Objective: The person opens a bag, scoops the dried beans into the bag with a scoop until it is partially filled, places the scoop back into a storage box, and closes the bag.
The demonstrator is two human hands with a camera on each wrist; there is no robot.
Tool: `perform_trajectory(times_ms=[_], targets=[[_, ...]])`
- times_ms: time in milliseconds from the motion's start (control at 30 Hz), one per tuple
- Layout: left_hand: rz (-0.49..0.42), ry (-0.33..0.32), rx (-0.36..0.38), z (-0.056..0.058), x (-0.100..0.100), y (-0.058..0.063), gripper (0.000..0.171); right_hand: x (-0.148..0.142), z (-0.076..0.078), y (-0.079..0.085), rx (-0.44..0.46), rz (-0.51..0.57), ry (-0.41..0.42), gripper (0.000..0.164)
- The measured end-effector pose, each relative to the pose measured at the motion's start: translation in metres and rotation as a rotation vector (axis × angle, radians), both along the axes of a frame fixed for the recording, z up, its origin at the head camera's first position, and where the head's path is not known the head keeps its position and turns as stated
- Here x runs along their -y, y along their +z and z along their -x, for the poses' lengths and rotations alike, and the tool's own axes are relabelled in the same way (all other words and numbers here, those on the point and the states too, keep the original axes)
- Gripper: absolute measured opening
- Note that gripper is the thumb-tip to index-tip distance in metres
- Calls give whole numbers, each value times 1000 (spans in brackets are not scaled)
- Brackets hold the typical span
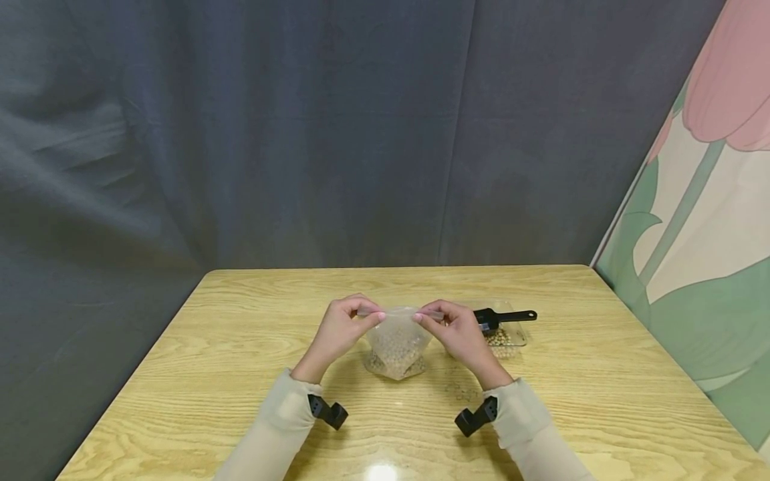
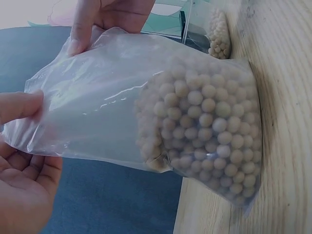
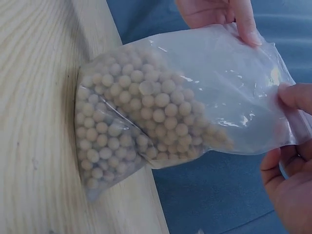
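A clear plastic bag (image 1: 397, 337) stands on the table in front of me, its lower part full of round beige beads (image 2: 209, 122). My left hand (image 1: 347, 324) pinches the left end of the bag's top edge between thumb and fingers. At the right end, my right hand (image 1: 455, 329) pinches the same edge. The edge stretches between both hands, and the upper bag (image 3: 234, 92) is flat and holds no beads. In the left wrist view the bag's bottom sits against the wooden table, with a fold across the beads.
Beside my right hand lies a clear rectangular container (image 1: 522, 339) with more beads in it. A black scoop (image 1: 502, 318) rests across it, handle pointing right. The wooden table (image 1: 240, 374) ends at a dark curtain (image 1: 361, 167) behind; a flower-patterned panel (image 1: 710, 267) stands on the right.
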State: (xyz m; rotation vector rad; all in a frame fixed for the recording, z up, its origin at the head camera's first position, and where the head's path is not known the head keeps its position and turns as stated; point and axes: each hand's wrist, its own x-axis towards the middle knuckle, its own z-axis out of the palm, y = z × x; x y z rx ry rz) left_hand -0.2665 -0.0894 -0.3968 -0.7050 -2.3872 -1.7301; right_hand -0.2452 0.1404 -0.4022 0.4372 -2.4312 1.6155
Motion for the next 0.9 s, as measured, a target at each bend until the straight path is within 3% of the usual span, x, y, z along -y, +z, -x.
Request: perform_trajectory(times_ms=[200, 433, 600, 900], targets=[[18, -41, 3, -2, 1, 3, 8, -2, 0, 1, 45, -11, 18, 21], [129, -36, -93, -1, 2, 12, 8, -3, 3, 8, 45, -65, 55, 23], [164, -39, -95, 3, 1, 14, 8, 1, 6, 11, 70, -56, 91, 25], [178, -30, -113, 0, -2, 14, 10, 5, 5, 10, -8, -76, 91, 19]])
